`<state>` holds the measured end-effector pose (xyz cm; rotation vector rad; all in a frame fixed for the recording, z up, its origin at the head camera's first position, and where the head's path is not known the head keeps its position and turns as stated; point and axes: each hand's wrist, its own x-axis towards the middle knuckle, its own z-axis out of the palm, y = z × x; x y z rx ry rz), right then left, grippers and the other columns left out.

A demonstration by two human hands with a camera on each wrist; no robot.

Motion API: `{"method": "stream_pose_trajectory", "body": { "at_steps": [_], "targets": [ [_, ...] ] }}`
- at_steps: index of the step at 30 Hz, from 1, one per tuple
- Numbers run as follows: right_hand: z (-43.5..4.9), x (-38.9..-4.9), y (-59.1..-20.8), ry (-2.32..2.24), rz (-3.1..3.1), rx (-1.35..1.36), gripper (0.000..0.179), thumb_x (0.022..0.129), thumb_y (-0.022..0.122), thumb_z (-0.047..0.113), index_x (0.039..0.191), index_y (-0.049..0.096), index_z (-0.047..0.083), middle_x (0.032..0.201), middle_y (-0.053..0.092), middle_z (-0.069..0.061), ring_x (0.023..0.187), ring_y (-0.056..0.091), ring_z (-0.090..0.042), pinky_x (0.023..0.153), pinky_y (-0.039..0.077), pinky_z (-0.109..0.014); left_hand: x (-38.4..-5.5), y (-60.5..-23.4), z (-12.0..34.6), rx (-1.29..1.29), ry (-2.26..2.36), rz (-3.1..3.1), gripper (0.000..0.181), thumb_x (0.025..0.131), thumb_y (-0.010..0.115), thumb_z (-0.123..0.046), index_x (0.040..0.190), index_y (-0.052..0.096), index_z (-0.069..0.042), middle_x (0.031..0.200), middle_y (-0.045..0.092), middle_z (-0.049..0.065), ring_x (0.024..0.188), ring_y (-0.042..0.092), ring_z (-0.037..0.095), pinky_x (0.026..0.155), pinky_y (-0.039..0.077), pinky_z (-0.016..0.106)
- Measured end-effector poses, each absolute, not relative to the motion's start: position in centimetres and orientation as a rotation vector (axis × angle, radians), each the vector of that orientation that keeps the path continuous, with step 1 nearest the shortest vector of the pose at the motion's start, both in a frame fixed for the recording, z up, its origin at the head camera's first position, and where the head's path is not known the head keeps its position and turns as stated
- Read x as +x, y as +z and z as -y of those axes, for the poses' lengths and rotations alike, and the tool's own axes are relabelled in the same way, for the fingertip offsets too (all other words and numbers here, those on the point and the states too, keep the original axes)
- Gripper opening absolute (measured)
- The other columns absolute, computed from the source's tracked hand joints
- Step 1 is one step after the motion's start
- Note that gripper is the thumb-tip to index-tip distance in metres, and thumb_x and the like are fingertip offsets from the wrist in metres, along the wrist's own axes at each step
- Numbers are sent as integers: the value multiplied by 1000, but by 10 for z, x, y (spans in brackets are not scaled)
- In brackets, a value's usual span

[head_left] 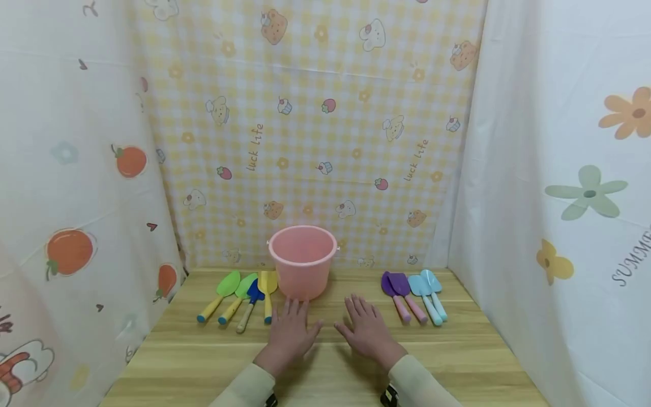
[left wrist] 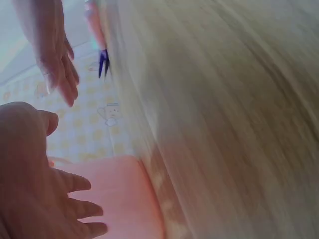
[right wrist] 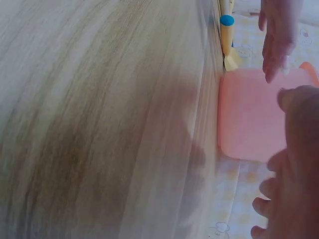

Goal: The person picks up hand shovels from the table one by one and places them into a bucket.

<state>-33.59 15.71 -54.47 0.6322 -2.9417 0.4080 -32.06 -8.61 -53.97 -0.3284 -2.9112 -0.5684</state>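
Note:
A pink bucket stands upright at the back of the wooden table. My left hand is held out just in front of it with fingers extended, holding nothing; from the head view I cannot tell whether the fingertips touch the bucket. To the right, my right hand hovers over the tabletop, fingers straight and palm down, also holding nothing. In the left wrist view the bucket wall lies beyond the left fingers. The right wrist view shows the bucket past the right hand.
Left of the bucket lie green shovels, a blue shovel and a yellow shovel. On the right are purple shovels with pink handles and light blue shovels. Patterned curtains enclose the table at the back and sides.

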Motion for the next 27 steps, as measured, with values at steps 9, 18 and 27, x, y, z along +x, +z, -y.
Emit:
{"method": "stream_pose_trajectory", "body": {
  "at_steps": [9,18,27],
  "targets": [
    [-154,-357,-544,632,2716,550,72,110,66,45,155,52,-9,148,59,-31,134,61,-48,112,53,-61,-338,-530,100,-164,-1336,2659,56,105,73,-37,149,62,-4,154,59,23,140,58,45,111,51,67],
    [-159,-380,-537,988,2703,334,66,111,65,44,152,55,-7,144,59,-28,133,60,-46,112,52,-61,-354,-525,123,-94,-1360,2567,36,106,70,-27,128,72,1,135,67,18,124,65,34,104,57,58],
    [-162,-407,-515,1256,2696,326,70,113,57,54,156,52,-1,153,56,-27,136,59,-43,110,53,-60,-373,-516,136,40,-1460,2467,32,107,64,-25,126,74,0,123,72,13,111,68,29,94,60,50]
  ]
}}
